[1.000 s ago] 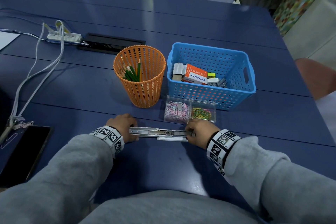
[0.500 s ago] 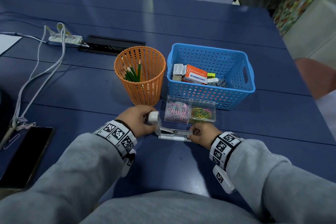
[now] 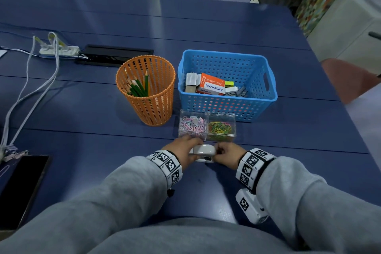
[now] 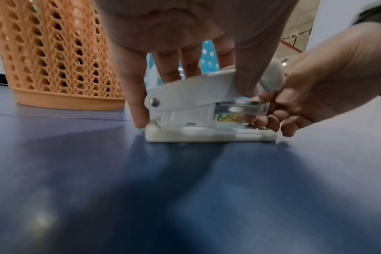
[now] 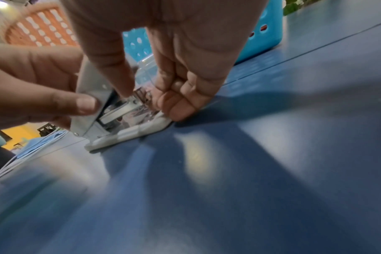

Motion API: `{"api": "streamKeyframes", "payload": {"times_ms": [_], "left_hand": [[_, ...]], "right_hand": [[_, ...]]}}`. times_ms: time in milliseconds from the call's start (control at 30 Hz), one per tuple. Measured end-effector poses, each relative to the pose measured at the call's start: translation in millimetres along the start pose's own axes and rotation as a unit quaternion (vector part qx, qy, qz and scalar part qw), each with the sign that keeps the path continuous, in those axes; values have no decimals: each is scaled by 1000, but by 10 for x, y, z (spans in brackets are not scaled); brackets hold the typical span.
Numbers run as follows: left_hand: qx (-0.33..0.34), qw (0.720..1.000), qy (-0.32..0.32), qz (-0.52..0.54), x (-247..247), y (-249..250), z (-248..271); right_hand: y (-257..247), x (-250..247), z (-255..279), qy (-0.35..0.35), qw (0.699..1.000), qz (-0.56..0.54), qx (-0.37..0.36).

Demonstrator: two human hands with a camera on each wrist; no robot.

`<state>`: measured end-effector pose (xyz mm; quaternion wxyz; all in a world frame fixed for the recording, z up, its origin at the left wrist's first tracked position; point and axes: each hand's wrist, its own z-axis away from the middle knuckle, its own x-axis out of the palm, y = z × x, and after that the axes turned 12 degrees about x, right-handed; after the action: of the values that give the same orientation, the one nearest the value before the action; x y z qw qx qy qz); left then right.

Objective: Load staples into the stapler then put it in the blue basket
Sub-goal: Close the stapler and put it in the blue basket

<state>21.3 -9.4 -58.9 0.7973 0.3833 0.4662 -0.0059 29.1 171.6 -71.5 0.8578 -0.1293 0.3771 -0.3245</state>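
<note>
Closing the stapler (image 4: 198, 103) on the desk's (image 3: 82, 140) near edge, I grip its lid with my left hand (image 3: 181, 151), my right hand (image 3: 225, 155) pinching the front; the blue basket (image 3: 226, 107) comes next.

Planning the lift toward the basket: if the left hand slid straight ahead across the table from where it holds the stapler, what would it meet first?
Probably the clear paperclip box: it sits just beyond the left hand, whose fingers grip the stapler. The blue basket stands behind the box; the gap is hard to judge.
</note>
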Motion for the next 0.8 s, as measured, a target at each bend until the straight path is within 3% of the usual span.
{"api": "streamKeyframes", "payload": {"times_ms": [167, 333, 433, 600, 800], "left_hand": [[-20, 998, -30, -53, 13, -50, -55], [-25, 994, -53, -98, -16, -51, -84], [-16, 993, -60, -97, -8, -32, -72], [7, 998, -14, -53, -24, -1, -17], [47, 997, 59, -27, -225, 126, 1]], "right_hand": [[28, -81, 52, -77, 997, -10, -13], [47, -37, 124, -7, 999, -45, -26], [73, 26, 75, -19, 994, -103, -9], [19, -37, 144, -122, 965, -230, -3], [-65, -256, 295, -68, 962, -257, -54]]}}
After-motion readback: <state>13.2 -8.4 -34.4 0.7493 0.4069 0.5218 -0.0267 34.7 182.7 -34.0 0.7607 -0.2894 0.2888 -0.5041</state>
